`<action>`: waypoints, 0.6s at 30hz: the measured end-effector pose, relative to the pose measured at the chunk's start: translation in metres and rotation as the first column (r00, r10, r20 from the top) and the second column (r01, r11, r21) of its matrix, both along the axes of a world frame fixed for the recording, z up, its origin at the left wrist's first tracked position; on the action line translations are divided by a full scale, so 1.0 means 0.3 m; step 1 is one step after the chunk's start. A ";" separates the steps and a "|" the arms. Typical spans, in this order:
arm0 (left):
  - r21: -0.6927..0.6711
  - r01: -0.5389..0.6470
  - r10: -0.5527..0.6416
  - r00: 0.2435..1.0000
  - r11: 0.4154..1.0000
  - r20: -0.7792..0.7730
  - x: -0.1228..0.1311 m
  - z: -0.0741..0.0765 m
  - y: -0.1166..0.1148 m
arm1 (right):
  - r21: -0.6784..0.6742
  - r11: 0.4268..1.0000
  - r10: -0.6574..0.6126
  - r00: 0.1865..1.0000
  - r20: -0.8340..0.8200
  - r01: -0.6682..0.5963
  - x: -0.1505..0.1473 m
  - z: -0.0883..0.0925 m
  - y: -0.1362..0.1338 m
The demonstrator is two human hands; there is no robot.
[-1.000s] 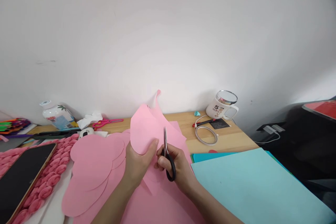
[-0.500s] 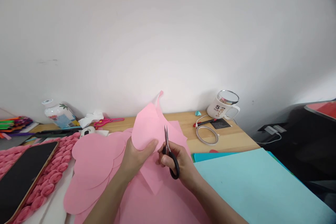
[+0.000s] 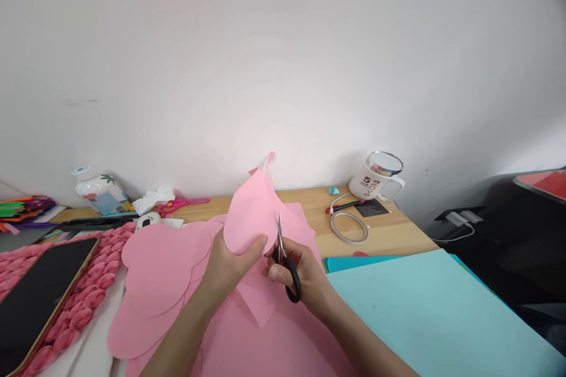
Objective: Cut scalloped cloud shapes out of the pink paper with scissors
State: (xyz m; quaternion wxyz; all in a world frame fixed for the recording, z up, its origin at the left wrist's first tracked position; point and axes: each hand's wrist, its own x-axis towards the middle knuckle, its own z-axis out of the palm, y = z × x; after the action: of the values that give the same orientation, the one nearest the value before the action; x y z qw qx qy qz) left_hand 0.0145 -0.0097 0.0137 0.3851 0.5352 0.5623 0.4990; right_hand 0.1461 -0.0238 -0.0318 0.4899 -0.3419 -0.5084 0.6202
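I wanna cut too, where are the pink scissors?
In the head view, the pink scissors lie left of centre along the back of the table, just right of the crumpled white tissue.

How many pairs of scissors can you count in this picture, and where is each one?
2. Black-handled metal scissors are in the right hand; pink scissors lie on the pale wooden desk near the white wall. Others could be hidden under the stacked pink paper.

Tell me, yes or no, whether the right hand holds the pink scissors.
No, the right hand holds black-handled scissors; the pink scissors lie on the table near the wall.
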 end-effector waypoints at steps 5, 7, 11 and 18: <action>-0.003 -0.007 0.007 1.000 1.000 -0.019 0.003 0.005 -0.005 | 0.011 1.000 -0.009 1.000 0.014 0.009 -0.001 0.002 0.000; -0.014 -0.007 0.006 1.000 1.000 -0.023 0.003 0.007 -0.006 | 0.011 1.000 -0.011 1.000 0.016 0.011 -0.002 0.003 -0.001; -0.034 0.018 -0.019 0.999 0.999 -0.027 0.002 0.009 -0.007 | 0.010 1.000 -0.011 1.000 0.011 0.011 -0.001 0.002 -0.001; -0.049 0.004 -0.006 0.999 0.999 -0.042 0.004 0.010 -0.008 | 0.027 0.999 -0.021 1.000 0.020 0.020 0.001 -0.001 -0.003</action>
State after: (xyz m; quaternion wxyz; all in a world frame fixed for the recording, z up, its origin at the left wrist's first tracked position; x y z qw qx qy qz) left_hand 0.0157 -0.0122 0.0166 0.3873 0.5374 0.5810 0.4730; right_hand 0.1463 -0.0247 -0.0322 0.4956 -0.3466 -0.5180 0.6049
